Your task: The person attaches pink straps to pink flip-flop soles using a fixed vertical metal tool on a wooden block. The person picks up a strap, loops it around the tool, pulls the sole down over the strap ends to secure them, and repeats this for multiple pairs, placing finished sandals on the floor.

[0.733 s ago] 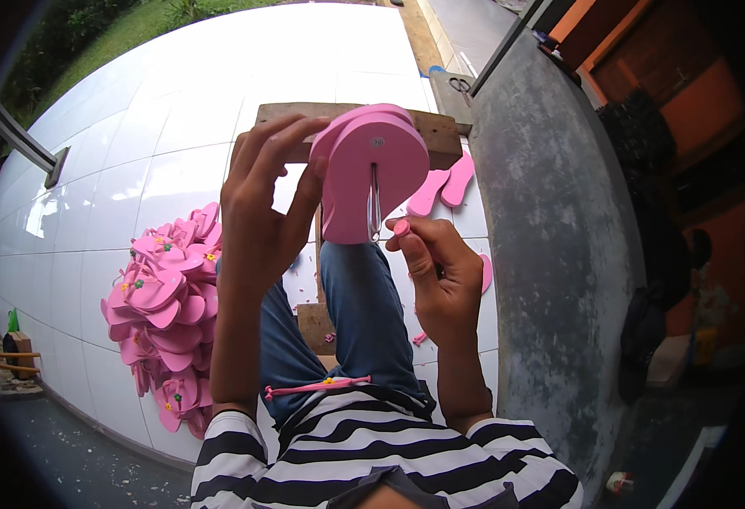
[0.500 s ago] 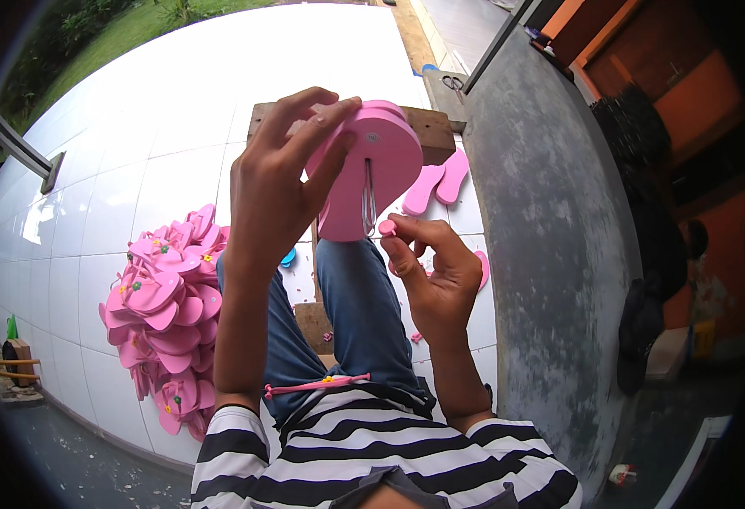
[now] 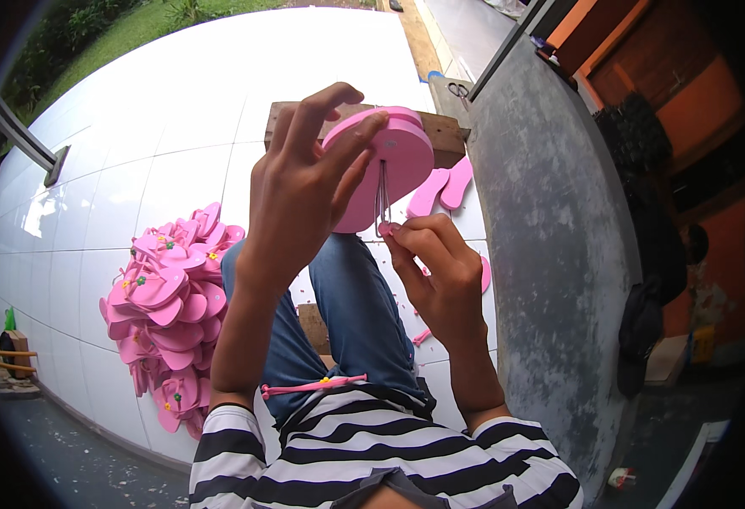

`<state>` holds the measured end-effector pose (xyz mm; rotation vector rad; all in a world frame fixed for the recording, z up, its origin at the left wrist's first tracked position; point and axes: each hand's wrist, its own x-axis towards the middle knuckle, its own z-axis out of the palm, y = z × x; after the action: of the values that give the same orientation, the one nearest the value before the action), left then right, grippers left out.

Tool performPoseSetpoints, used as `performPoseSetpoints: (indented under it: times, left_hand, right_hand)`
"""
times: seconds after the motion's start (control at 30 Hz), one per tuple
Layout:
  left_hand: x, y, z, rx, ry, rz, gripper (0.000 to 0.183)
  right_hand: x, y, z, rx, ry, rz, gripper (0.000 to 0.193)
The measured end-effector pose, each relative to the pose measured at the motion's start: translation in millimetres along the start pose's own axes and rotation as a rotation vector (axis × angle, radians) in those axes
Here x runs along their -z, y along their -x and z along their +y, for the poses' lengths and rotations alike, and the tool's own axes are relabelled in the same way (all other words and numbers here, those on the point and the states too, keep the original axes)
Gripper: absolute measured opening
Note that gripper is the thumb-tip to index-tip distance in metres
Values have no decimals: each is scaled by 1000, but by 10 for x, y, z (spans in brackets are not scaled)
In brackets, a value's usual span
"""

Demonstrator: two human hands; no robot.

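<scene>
My left hand (image 3: 305,178) grips a pair of pink flip-flop soles (image 3: 402,157) by the left edge, one seen behind the other, tilted up above my knees. A thin metal wire loop (image 3: 382,199) sticks out of a hole in the front sole and hangs downward. At its lower end, my right hand (image 3: 436,263) pinches a small round pink plug (image 3: 385,228) between thumb and forefinger; it meets the wire there. Across my lap lies a pink flip-flop strap (image 3: 313,386) with a yellow flower.
A heap of pink flip-flops (image 3: 169,314) lies on white tiles to my left. Behind the held soles is a wooden block (image 3: 449,136), with loose pink soles (image 3: 440,188) near it. Scissors (image 3: 457,90) rest at the far right, by a grey concrete ledge (image 3: 542,280).
My right hand has brought the pink plug up and left against the wire's lower end. The left hand and the soles have shifted slightly right.
</scene>
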<state>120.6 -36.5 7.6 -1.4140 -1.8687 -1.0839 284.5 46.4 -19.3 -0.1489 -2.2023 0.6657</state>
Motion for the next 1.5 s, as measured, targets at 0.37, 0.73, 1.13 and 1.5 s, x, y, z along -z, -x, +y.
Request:
performPoseSetpoints:
  times: [0.37,0.73,1.13,1.5]
  left_hand:
    - [-55,49,132,-33,234,-111,32]
    - [-351,421,259,386,805,76,21]
    - [-268,713,582,529,1037,201,20]
    - [-168,751,731,609,1021,208,18]
  right_hand:
    - [43,-73,149,188,200,108,19]
    - [-6,-314,531,-208,-511,-96,37]
    - [-260,80,159,-388,-568,189,25]
    - [-158,290,28,-332,-376,198,28]
